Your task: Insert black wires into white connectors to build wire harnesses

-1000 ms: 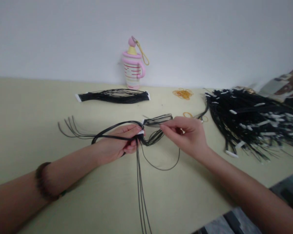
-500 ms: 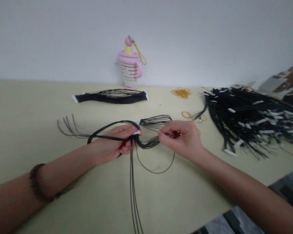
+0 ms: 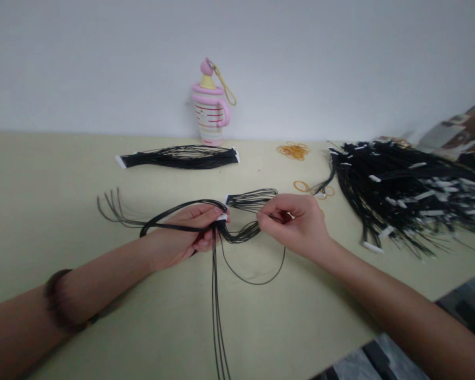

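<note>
My left hand (image 3: pixel 200 224) is closed on a black wire harness, pinching it at a small white connector (image 3: pixel 221 217). Several thin wires (image 3: pixel 217 295) hang from there toward the table's front edge, and a few loose ends (image 3: pixel 116 211) stick out to the left over the forearm. To the right, wires (image 3: pixel 241 232) curve from the connector to my right hand (image 3: pixel 288 216), whose thumb and forefinger pinch a wire. One wire droops in a loop below that hand. A second white connector (image 3: pixel 227 200) shows just beyond the left fingertips; part of the harness is hidden by the fingers.
A tied black wire bundle (image 3: pixel 178 158) lies behind the hands, with a pink striped cup (image 3: pixel 209 113) against the wall. Yellow rubber bands (image 3: pixel 293 151) lie right of it. A large heap of black harnesses (image 3: pixel 404 184) covers the right side, with boxes (image 3: pixel 455 132) behind.
Both hands hold nearly the same pose. The left forearm and wire ends have shifted very slightly, and the whole view has moved a little.
</note>
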Demonstrator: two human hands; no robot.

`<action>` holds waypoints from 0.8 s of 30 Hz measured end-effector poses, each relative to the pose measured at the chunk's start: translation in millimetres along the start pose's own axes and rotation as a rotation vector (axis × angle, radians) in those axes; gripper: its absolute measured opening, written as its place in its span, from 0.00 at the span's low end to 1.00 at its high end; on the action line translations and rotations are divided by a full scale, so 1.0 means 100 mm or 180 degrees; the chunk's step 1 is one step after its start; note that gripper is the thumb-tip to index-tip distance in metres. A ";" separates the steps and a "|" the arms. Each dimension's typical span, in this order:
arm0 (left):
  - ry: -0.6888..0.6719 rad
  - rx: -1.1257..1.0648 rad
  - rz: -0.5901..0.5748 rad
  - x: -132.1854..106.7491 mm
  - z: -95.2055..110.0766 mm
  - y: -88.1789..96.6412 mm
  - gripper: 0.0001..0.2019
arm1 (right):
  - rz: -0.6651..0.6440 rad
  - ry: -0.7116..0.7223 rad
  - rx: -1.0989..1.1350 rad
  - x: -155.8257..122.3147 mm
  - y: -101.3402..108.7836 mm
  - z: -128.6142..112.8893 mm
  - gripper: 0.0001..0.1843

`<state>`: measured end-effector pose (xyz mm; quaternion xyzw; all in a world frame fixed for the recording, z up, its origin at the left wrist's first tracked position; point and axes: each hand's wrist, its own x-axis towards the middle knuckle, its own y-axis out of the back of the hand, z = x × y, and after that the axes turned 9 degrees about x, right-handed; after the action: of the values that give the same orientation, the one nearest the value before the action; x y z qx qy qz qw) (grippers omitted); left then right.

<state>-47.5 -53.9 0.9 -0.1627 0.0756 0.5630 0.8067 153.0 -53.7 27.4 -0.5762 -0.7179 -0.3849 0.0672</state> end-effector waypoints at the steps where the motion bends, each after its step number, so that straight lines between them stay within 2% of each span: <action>1: -0.0029 0.0014 0.0005 0.00 0.00 -0.01 0.09 | 0.0003 -0.0006 0.0006 0.00 0.00 0.00 0.06; 12: -0.0008 0.0223 0.0050 -0.01 -0.01 -0.03 0.10 | -0.0086 0.0186 0.0020 0.01 0.01 -0.03 0.07; 15: -0.0188 0.0369 -0.0056 -0.03 -0.03 -0.03 0.10 | -0.0142 0.0425 -0.0131 0.01 0.00 -0.03 0.07; 20: -0.0595 0.1153 -0.0231 -0.07 -0.05 -0.02 0.09 | -0.0469 0.0785 -0.0471 -0.05 -0.06 0.00 0.08; 24: -0.0712 0.1282 -0.0344 -0.05 -0.09 -0.01 0.09 | -0.0691 0.0920 -0.0713 -0.12 -0.13 0.01 0.11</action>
<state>-48.2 -61.9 -5.3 0.0612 0.0877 0.5071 0.8552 146.0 -63.2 13.7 -0.4382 -0.7113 -0.5459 0.0631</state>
